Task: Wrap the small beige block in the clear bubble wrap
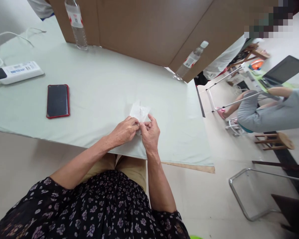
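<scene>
A small clear plastic bag (139,112) is held between my two hands, just above the near part of the cloth-covered table (102,86). My left hand (126,130) pinches its near edge with thumb and fingers closed. My right hand (150,132) grips the same edge close beside it, thumb and forefinger together, the other fingers curled. The fingertips of both hands almost meet. Whether anything lies inside the bag I cannot make out; its near end is partly hidden by my fingers.
A phone in a red case (58,101) and a white power strip-like device (20,72) lie to the left. Cardboard panels (144,30) stand at the back, with two water bottles (77,30) against them. To the right sits a person (271,111) by a laptop (285,69).
</scene>
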`<action>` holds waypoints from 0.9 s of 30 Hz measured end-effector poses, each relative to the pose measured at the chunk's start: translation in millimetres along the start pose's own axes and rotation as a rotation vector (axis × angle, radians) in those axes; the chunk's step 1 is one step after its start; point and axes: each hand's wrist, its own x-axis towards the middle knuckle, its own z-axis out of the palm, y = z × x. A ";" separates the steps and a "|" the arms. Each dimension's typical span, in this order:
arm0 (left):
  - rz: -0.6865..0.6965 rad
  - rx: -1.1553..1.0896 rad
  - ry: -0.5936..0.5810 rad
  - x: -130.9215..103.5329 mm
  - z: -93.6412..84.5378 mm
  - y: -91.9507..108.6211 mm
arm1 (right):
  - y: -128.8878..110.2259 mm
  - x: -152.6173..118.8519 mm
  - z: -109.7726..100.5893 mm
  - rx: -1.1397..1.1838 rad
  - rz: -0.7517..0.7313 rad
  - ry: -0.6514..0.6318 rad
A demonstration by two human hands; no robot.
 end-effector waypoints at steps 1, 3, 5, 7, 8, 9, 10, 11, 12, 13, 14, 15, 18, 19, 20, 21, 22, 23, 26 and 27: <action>-0.003 -0.028 -0.003 0.6 -1.1 -0.6 | -0.6 -0.2 0.4 -0.010 -0.001 0.003; 0.001 -0.097 -0.019 1.8 -5.0 -2.1 | -1.6 -0.4 0.8 -0.024 -0.005 -0.001; 0.014 -0.165 -0.040 2.6 -9.5 -4.1 | -2.6 -0.3 0.5 -0.039 -0.008 -0.013; 0.015 -0.217 -0.036 2.3 -12.6 -6.2 | -3.6 -0.1 -0.4 -0.057 -0.005 -0.026; 0.011 -0.239 -0.019 1.7 -13.2 -7.0 | -4.2 0.1 -1.0 -0.065 -0.003 -0.029; 0.004 -0.258 0.005 0.7 -12.9 -7.5 | -4.7 0.1 -1.6 -0.069 -0.002 -0.031; -0.002 -0.271 0.031 -0.4 -12.0 -7.7 | -5.1 0.2 -2.1 -0.072 -0.002 -0.033; -0.006 -0.276 0.054 -1.7 -10.5 -7.6 | -5.5 0.1 -2.5 -0.072 -0.005 -0.036; -0.008 -0.269 0.071 -3.0 -8.5 -7.0 | -5.8 0.0 -2.7 -0.072 -0.009 -0.038; -0.006 -0.250 0.078 -4.2 -6.3 -6.1 | -6.0 -0.3 -2.7 -0.072 -0.012 -0.037; -0.002 -0.222 0.077 -5.2 -3.9 -4.9 | -6.4 -0.6 -2.4 -0.072 -0.014 -0.035; 0.003 -0.187 0.073 -6.0 -1.5 -3.4 | -6.8 -1.1 -2.0 -0.071 -0.014 -0.030; 0.000 -0.091 0.081 -7.2 4.7 1.0 | -9.4 -2.6 -1.0 -0.080 -0.013 -0.023; -0.005 -0.072 0.095 -7.4 6.1 2.0 | -10.6 -3.1 -1.1 -0.091 -0.013 -0.031; -0.009 -0.061 0.110 -7.8 6.9 2.9 | -11.7 -3.3 -1.8 -0.103 -0.013 -0.042; -0.012 -0.059 0.121 -8.3 7.3 3.6 | -12.6 -3.4 -2.9 -0.114 -0.013 -0.058; -0.013 -0.064 0.129 -8.9 7.3 4.3 | -13.1 -3.3 -4.6 -0.119 -0.013 -0.079; -0.013 -0.075 0.136 -9.8 6.9 5.0 | -13.2 -3.1 -6.7 -0.117 -0.014 -0.105; -0.003 -0.138 0.173 -13.5 4.9 8.3 | -11.5 -1.8 -14.2 -0.100 -0.036 -0.209; -0.002 -0.166 0.197 -14.8 4.1 9.4 | -11.0 -1.3 -16.5 -0.115 -0.053 -0.244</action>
